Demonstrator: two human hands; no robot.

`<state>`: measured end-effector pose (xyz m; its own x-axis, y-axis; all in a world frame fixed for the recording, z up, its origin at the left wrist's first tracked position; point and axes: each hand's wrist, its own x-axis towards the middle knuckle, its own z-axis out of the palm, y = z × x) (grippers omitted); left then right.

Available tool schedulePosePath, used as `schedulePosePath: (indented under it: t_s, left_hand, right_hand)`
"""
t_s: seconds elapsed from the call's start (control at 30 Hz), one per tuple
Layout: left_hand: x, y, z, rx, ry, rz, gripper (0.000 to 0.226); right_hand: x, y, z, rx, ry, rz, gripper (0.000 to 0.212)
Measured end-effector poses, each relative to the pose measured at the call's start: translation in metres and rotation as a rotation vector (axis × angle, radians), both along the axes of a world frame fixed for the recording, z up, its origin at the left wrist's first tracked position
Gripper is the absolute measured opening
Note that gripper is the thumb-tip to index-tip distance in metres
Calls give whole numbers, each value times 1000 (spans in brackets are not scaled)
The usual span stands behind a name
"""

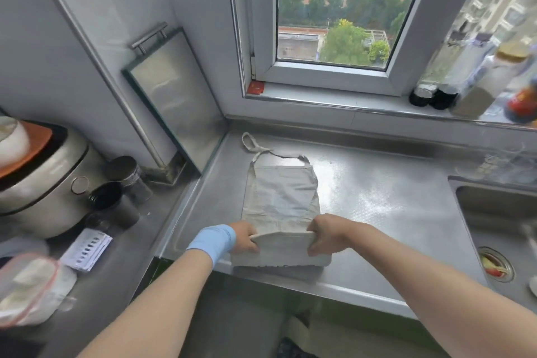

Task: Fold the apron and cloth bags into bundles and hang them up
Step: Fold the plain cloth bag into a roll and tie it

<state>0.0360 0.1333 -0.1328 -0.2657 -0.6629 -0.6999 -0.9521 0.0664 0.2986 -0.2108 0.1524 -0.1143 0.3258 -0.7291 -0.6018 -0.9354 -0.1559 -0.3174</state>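
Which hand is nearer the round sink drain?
Right. The right hand grips the beige cloth bag nearer the round sink drain; the left hand grips its far side.

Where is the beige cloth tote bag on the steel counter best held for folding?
Its near folded edge, one hand at each end, from the front of the counter. The beige cloth tote bag lies flat, handles toward the window; the left hand and right hand pinch that edge, so it likely folds evenly.

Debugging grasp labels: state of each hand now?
Left hand: gripping the folded near edge of the cloth bag.
Right hand: gripping the same fold.
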Motion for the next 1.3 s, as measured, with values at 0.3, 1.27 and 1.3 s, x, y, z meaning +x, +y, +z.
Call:
schedulePosePath:
  t_s: [0.3, 1.27, 1.3]
  left_hand:
    - [11, -64, 1, -122, 209, 184, 13]
    - [-49, -145, -100, -761, 12, -153, 42]
    - [-55, -137, -106, -661, 5, -171, 46]
  right_hand:
    - [-18, -66, -6, -155, -166, -235, 11]
    - [2, -203, -122, -450, 47, -282, 29]
    - [5, -199, -122, -524, 88, -243, 37]
